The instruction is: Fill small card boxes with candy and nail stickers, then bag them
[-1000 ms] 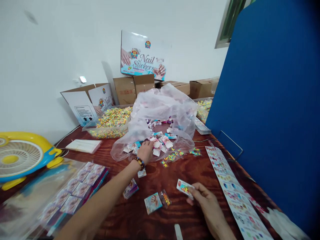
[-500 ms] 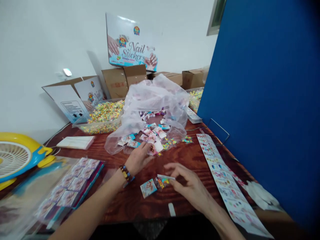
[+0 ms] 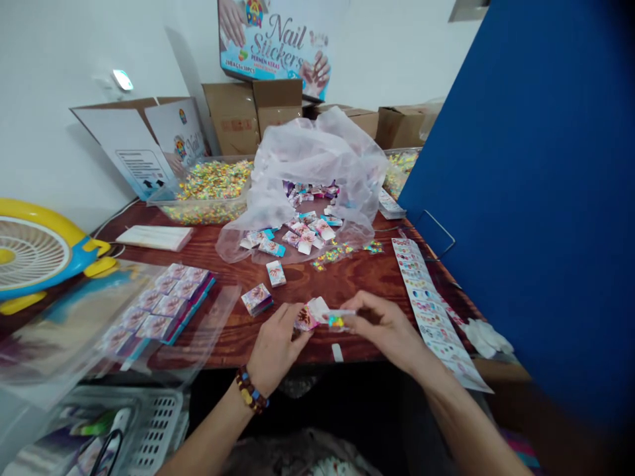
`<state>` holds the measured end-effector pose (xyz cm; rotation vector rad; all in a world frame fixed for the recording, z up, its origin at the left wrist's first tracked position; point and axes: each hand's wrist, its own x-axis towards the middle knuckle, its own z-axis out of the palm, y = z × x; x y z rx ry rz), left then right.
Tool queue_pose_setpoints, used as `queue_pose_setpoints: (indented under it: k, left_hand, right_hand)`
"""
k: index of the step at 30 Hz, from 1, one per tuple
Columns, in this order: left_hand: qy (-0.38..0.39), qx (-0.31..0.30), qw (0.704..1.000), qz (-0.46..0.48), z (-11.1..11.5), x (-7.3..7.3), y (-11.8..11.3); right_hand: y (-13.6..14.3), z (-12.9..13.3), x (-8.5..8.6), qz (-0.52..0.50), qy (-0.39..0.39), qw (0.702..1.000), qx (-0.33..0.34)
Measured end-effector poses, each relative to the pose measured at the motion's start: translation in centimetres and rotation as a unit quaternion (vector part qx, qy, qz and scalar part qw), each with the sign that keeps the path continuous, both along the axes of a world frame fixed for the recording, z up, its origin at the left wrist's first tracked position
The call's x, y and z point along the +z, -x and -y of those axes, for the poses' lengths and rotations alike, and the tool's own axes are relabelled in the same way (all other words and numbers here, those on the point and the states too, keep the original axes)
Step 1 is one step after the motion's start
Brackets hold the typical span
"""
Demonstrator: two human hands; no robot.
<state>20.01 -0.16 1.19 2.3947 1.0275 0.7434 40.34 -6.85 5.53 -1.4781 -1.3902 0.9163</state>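
Note:
My left hand [image 3: 278, 344], with a beaded bracelet at the wrist, grips a small pink printed box [image 3: 304, 318] whose white flap stands open to the right. Against that flap, my right hand [image 3: 389, 330] pinches a small clear packet of colourful candy [image 3: 336, 322] together with a thin white folded strip [image 3: 342, 311]. The two hands nearly meet above the table's front edge. Just beyond my left hand are a small purple-sided box [image 3: 257, 299] and a small white box with a hand print [image 3: 276, 273]. A white slip [image 3: 337, 352] lies below the packet.
A translucent bag [image 3: 317, 149] spills small boxes [image 3: 302, 235] and candy packets [image 3: 335, 254]. Behind it stand a candy tub [image 3: 203, 215] and cartons [image 3: 231, 112]. Stacked boxes [image 3: 169, 304] and a fan [image 3: 34, 244] are left; sticker sheets [image 3: 429, 304] and a blue panel [image 3: 536, 198] are right.
My left hand has drawn the pink box from the pile back towards me. My right hand has brought the candy packet and strip up to its flap. The view has tilted down.

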Motion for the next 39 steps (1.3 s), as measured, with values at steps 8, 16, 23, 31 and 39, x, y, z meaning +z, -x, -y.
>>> queue_pose_setpoints:
  k: [8, 16, 23, 31, 39]
  left_hand:
    - [-0.017, 0.004, 0.999, -0.042, 1.4, 0.2, 0.2]
    - [-0.023, 0.013, 0.995, -0.097, 1.4, 0.7, -0.6]
    - [0.010, 0.005, 0.996, -0.087, 1.3, 0.3, -0.2]
    - [0.020, -0.011, 0.998, -0.060, 1.4, -0.2, -0.4]
    - [0.009, -0.013, 0.999, -0.032, 1.6, -0.5, -0.9]
  right_hand:
    - [1.1, -2.0, 1.0, 0.171, 0.020, 0.985, -0.018]
    - [3.5, -2.1, 1.8, 0.346, -0.023, 0.937, -0.039]
    - [2.3, -2.9, -0.3, 0.098, 0.092, 0.991, -0.003]
    - [1.8, -2.8, -1.7, -0.099, 0.171, 0.980, 0.005]
    - [2.0, -2.4, -2.9, -0.145, 0.149, 0.978, -0.024]
